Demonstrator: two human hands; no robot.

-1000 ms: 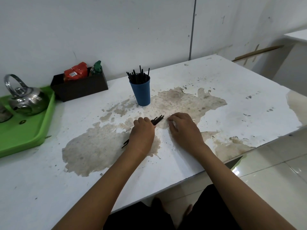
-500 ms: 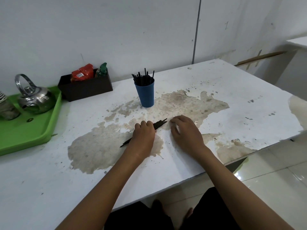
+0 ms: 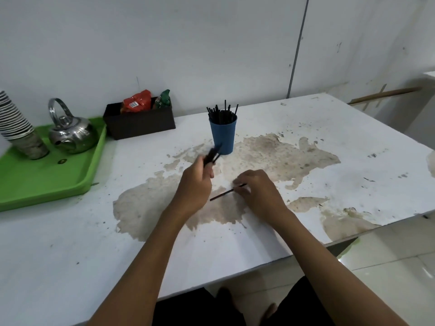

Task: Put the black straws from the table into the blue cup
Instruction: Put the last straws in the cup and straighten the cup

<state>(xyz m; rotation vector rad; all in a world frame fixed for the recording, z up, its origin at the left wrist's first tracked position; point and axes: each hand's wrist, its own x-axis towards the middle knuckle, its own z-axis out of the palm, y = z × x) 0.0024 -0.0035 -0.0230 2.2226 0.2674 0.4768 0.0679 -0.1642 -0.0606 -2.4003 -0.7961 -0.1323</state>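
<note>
The blue cup (image 3: 223, 135) stands upright on the white counter (image 3: 353, 147), already packed with black straws (image 3: 221, 112) whose ends poke above its rim. It serves as the landmark here.

Just in front of the cup and slightly to its left, the left hand (image 3: 195, 184) is raised off the counter, its fingers curled tight round a small bundle of straws (image 3: 213, 155). The bundle is blurred, and its upper tips point toward the base of the cup, close to its wall; whether they touch it cannot be told.

In front of the cup and a little to its right, the right hand (image 3: 259, 191) rests low on the counter with its fingers bent down over a single straw (image 3: 227, 192). That straw lies flat on a brownish worn patch, its far end under the fingertips and its near end sticking out toward the left hand. The fingers appear to pinch it, though the grip itself is partly hidden.

To the left of the cup, against the wall, sits a dark box (image 3: 140, 122) holding an orange packet (image 3: 137, 104) and a green packet (image 3: 163, 100). Farther left of the cup is a green tray (image 3: 47, 182) carrying a steel kettle (image 3: 71, 134) and a stack of cups (image 3: 16, 128). To the right of the cup, beyond the counter's far corner, a wooden stick (image 3: 386, 96) leans by the wall.
</note>
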